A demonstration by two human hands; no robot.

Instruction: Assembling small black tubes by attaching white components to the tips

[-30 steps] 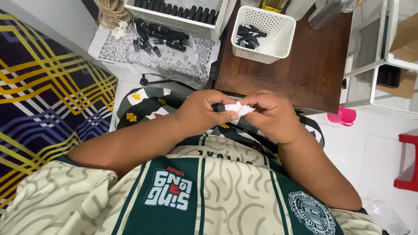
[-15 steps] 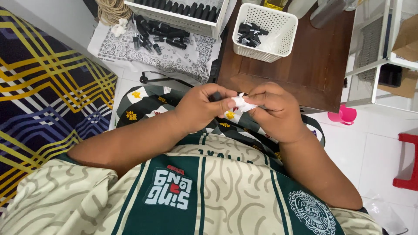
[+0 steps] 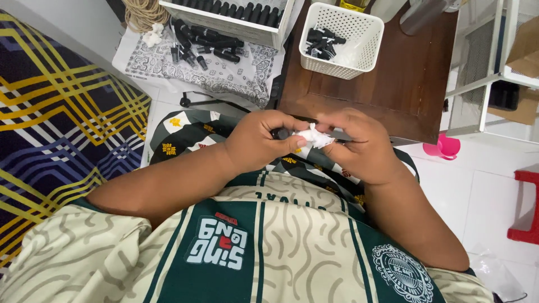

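- White, crumpled tissue-like wad (image 3: 314, 136) sits right between the two hands, over the person's lap and just in front of the near edge of the brown wooden table (image 3: 393, 90).
- Left hand (image 3: 261, 140) curls its fingers inward and pinches a small dark cylinder (image 3: 281, 133); only a short stub of that piece shows past the knuckles, so its full length is hidden.
- Right hand (image 3: 356, 146) closes its thumb and fingertips on the far side of the wad, fingers bent and pressed together, not spread.
- Key relation: the dark piece's long axis appears to run roughly sideways, from the left hand toward the right, with its exposed end touching the wad. The wad lies to the right of the left fingertips and to the left of the right ones, so both hands are about equally near.
- Whether the wad wraps around the end of the piece or merely rests against it cannot be told.
- Further off, well apart from the hands: a white perforated basket (image 3: 341, 39) on the table holds more small dark pieces, and similar dark pieces (image 3: 205, 45) lie on a patterned cloth (image 3: 224, 76) on the floor.
- A pink cup-like thing (image 3: 442, 147) sits on the tiled floor beside the table.
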